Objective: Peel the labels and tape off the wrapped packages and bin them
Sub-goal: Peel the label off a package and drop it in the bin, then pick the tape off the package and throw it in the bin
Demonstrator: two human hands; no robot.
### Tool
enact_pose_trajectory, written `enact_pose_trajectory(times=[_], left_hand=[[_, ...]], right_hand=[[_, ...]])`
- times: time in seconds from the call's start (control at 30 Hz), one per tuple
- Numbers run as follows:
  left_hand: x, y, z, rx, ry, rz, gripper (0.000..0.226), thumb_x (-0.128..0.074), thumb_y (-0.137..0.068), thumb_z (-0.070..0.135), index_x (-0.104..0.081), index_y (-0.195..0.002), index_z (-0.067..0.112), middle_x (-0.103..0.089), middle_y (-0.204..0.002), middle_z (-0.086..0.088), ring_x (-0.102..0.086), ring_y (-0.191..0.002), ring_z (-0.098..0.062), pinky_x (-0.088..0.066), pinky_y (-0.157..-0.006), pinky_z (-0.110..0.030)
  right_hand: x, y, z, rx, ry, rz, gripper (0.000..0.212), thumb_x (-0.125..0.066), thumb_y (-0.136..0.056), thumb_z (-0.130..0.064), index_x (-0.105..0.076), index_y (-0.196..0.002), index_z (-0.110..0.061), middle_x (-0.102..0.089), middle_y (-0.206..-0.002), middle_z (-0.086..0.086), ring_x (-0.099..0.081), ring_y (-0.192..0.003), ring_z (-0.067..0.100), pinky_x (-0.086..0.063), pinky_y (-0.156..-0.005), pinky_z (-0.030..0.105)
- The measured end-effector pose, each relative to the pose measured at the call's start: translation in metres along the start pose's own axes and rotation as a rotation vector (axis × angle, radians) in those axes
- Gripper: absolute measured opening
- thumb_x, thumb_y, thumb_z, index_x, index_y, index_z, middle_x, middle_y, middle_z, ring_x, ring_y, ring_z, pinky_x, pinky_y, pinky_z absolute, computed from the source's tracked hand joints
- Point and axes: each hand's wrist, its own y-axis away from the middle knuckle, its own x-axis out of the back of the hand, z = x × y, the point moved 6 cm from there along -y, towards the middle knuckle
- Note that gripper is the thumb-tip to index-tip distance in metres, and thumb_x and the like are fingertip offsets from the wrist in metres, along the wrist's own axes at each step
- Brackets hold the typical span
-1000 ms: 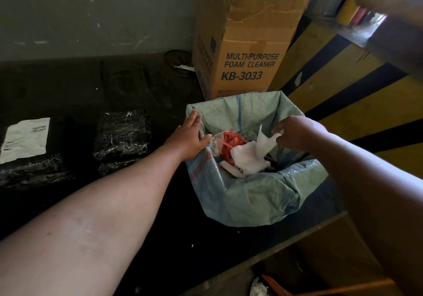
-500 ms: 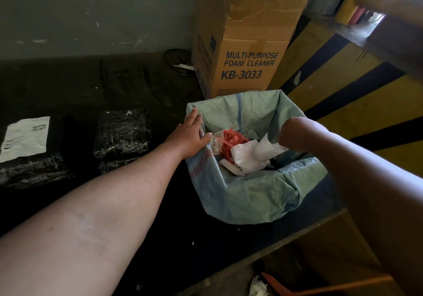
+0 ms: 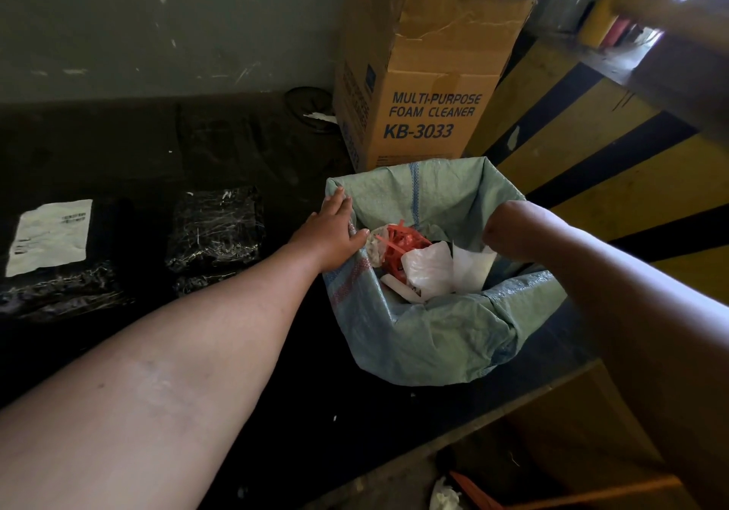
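Observation:
A green woven sack (image 3: 430,336) stands open on the dark bench as the bin. My left hand (image 3: 327,233) grips its left rim, fingers outside and thumb hooked inside. My right hand (image 3: 509,229) bends down into the sack's mouth, its fingers hidden behind the wrist. A white peeled label (image 3: 471,269) stands on edge right under that hand, touching it. Beside it lie crumpled clear plastic (image 3: 426,269) and red strips (image 3: 402,241). Two black wrapped packages lie at left: one (image 3: 217,229) bare on top, the other (image 3: 59,292) bearing a white label (image 3: 51,233).
A tall cardboard box (image 3: 430,76) marked foam cleaner stands behind the sack. A yellow and black striped barrier (image 3: 591,154) runs along the right. A grey wall closes the back. White scraps (image 3: 445,496) lie on the floor below the bench edge.
My right hand has dipped lower into the sack, carrying the white label down with it. My left hand has stayed on the rim.

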Motion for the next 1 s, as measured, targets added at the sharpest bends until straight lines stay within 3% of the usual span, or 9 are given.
enact_pose_trajectory(times=[0.13,0.23,0.43,0.57,0.67,0.8,1.0], left_hand=[[0.000,0.001,0.001,-0.008,-0.003,0.010,0.080,-0.039,-0.104,0.053,-0.002,-0.163,0.013,0.019,-0.169,0.000,0.005,-0.157,-0.021,-0.008,-0.126,-0.046],[0.000,0.002,0.001,-0.012,-0.009,0.011,0.081,-0.038,-0.104,0.054,-0.001,-0.163,0.012,0.018,-0.169,-0.001,0.006,-0.157,-0.021,-0.007,-0.126,-0.047],[0.006,0.004,0.001,-0.018,-0.049,0.012,0.083,-0.036,-0.103,0.059,-0.002,-0.163,0.013,0.017,-0.170,-0.003,0.007,-0.157,-0.021,-0.007,-0.125,-0.049],[0.018,0.008,-0.009,-0.026,-0.045,0.028,0.085,-0.034,-0.101,0.065,-0.003,-0.163,0.016,0.011,-0.171,-0.002,0.004,-0.157,-0.020,-0.010,-0.124,-0.051],[0.035,0.016,-0.040,0.018,-0.038,0.054,0.086,-0.034,-0.100,0.068,-0.002,-0.163,0.019,0.010,-0.171,-0.003,0.002,-0.157,-0.019,-0.010,-0.124,-0.050],[0.063,0.037,-0.109,0.148,-0.076,0.125,0.085,-0.037,-0.101,0.065,-0.003,-0.163,0.019,0.005,-0.171,-0.004,-0.002,-0.157,-0.022,-0.011,-0.124,-0.047],[0.076,0.067,-0.206,0.278,-0.089,0.170,0.087,-0.039,-0.100,0.064,-0.005,-0.163,0.015,0.004,-0.171,-0.009,-0.001,-0.157,-0.026,-0.015,-0.124,-0.050]], right_hand=[[0.011,-0.002,-0.002,-0.007,-0.101,0.153,0.020,-0.055,-0.088,-0.029,-0.073,-0.096,-0.023,-0.068,-0.091,0.001,-0.066,-0.086,0.025,-0.057,-0.078,0.040],[0.012,-0.002,-0.001,-0.049,-0.096,0.145,0.019,-0.055,-0.087,-0.029,-0.070,-0.091,-0.019,-0.064,-0.085,0.005,-0.064,-0.083,0.029,-0.055,-0.073,0.041],[0.031,0.000,-0.025,0.046,-0.114,0.196,0.024,-0.054,-0.091,-0.037,-0.069,-0.101,-0.022,-0.067,-0.097,0.004,-0.063,-0.089,0.026,-0.055,-0.079,0.040],[0.051,-0.007,-0.071,0.178,-0.234,0.200,0.040,-0.062,-0.090,-0.046,-0.061,-0.126,-0.028,-0.068,-0.117,-0.003,-0.064,-0.103,0.019,-0.052,-0.089,0.033],[0.070,-0.016,-0.121,0.295,-0.200,0.197,0.048,-0.059,-0.091,-0.050,-0.054,-0.134,-0.029,-0.066,-0.123,-0.004,-0.062,-0.109,0.017,-0.047,-0.087,0.027],[0.096,-0.027,-0.196,0.458,-0.252,0.249,0.042,-0.061,-0.089,-0.050,-0.062,-0.126,-0.029,-0.066,-0.121,-0.004,-0.062,-0.108,0.016,-0.051,-0.089,0.030],[0.103,-0.048,-0.305,0.590,-0.313,0.223,0.036,-0.062,-0.092,-0.040,-0.066,-0.122,-0.021,-0.070,-0.111,-0.003,-0.063,-0.108,0.015,-0.047,-0.091,0.024]])
